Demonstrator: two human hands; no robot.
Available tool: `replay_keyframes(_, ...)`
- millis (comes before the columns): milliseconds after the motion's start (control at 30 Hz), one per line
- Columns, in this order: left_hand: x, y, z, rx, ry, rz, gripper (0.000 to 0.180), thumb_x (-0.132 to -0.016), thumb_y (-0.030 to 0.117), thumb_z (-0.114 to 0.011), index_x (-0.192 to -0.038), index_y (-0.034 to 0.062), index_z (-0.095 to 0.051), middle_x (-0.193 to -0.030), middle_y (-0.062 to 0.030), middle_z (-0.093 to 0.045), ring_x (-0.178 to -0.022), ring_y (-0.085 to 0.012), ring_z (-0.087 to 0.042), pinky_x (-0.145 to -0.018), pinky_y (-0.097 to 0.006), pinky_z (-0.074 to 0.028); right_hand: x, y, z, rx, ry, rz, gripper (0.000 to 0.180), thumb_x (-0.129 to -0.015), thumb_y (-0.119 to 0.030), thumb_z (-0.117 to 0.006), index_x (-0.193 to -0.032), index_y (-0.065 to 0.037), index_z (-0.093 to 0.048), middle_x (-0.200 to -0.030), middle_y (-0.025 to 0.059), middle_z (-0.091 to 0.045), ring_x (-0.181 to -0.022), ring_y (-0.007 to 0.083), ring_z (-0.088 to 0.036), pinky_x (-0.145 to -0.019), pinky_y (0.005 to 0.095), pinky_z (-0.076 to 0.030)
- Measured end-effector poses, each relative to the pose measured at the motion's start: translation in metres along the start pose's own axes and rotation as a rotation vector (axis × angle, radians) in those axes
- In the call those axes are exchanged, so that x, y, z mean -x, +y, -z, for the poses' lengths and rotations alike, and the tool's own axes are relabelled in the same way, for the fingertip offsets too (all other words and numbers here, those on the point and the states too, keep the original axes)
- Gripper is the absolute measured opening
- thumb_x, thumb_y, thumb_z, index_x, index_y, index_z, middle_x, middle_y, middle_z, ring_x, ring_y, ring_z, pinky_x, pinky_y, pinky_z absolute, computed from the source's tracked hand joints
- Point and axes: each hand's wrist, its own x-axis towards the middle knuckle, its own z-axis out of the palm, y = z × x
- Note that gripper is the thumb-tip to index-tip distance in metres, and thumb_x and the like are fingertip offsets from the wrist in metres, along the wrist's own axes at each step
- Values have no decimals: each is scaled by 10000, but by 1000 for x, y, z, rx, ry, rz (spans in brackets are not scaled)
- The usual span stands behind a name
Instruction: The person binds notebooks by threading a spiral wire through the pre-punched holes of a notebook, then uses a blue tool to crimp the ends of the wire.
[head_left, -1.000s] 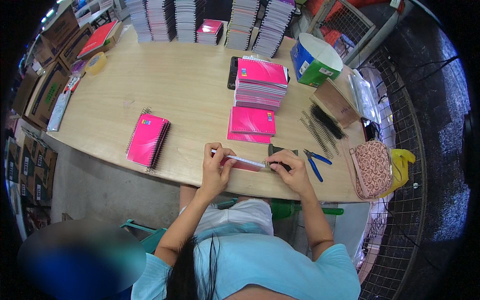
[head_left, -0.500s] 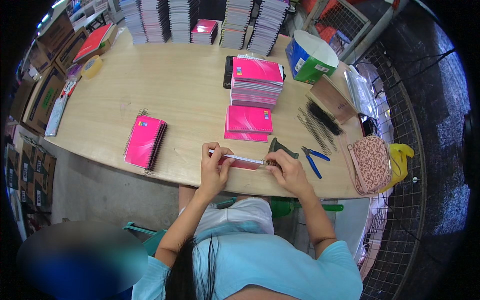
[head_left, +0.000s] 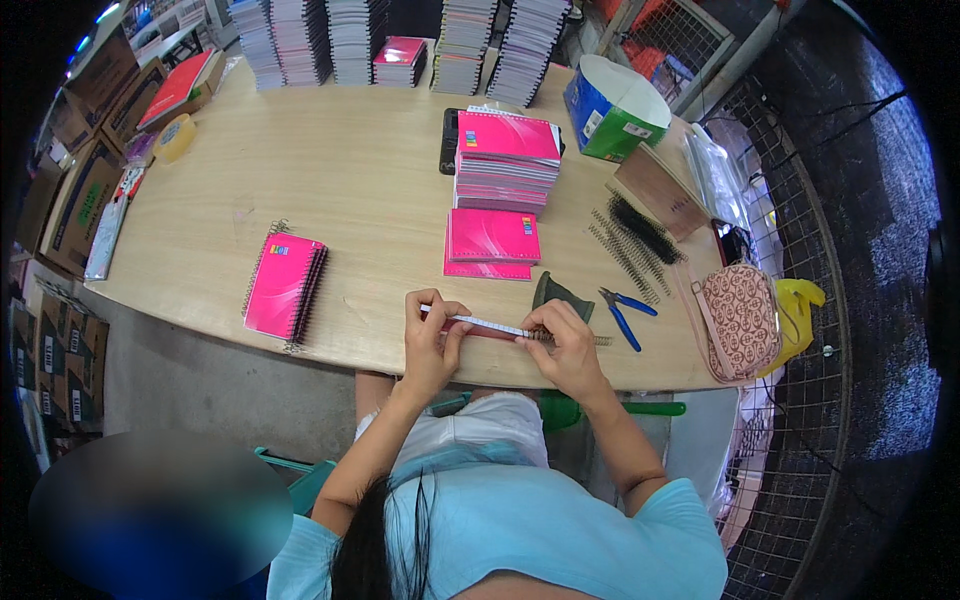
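Left hand [head_left: 430, 343]: pad [head_left: 494, 326] was gripped.
Right hand [head_left: 568, 345]: coil [head_left: 602, 341] was pinched.
Coil: bending was judged possible, were pad tilted.

A pink handbag [head_left: 740, 318] with a brown pattern sits at the right end of the bench [head_left: 350, 170], a yellow plastic bag [head_left: 800, 312] just beside it. Farther back along that side are a wooden block [head_left: 660, 190], clear plastic packets [head_left: 714, 178] and a blue-and-green carton [head_left: 622, 125], open at the top. Wire mesh [head_left: 808, 270] runs beyond the bench's right end. Near the far left corner lie a roll of yellowish adhesive tape [head_left: 176, 138] and a red-covered book [head_left: 180, 90]. Brown cardboard boxes [head_left: 85, 205] stand stacked past the left edge.
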Motion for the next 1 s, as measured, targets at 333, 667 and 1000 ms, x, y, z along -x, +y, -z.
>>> replay_keyframes(333, -2, 10, 1, -87, 21, -114, 317, -733, 77, -845, -978, 27, -649, -1043, -149, -454, -984, -292, -491, -806, -374, -453, 0, -14, 0, 75, 91, 17, 137, -802, -92, -764, -896, -22, -693, -912, 99, -663, -843, 290, -637, -721, 380, -514)
replay_keyframes(667, -1, 6, -8, -110, 52, -110, 387, -670, 113, -897, -942, 38, -631, -1068, -151, -448, -988, -305, -489, -799, -395, -451, 5, -14, -6, -5, 121, -44, 191, -786, -91, -784, -920, 9, -689, -915, 129, -659, -839, 296, -630, -749, 379, -506)
replay_keyframes(1000, 2, 7, -7, -151, 56, -157, 389, -656, 93, -890, -923, 20, -617, -1024, -154, -494, -1002, -315, -486, -809, -411, -457, 1, -24, -5, 10, 117, -24, 216, -790, -104, -764, -967, -17, -677, -955, 114, -659, -872, 312, -632, -777, 413, -500)
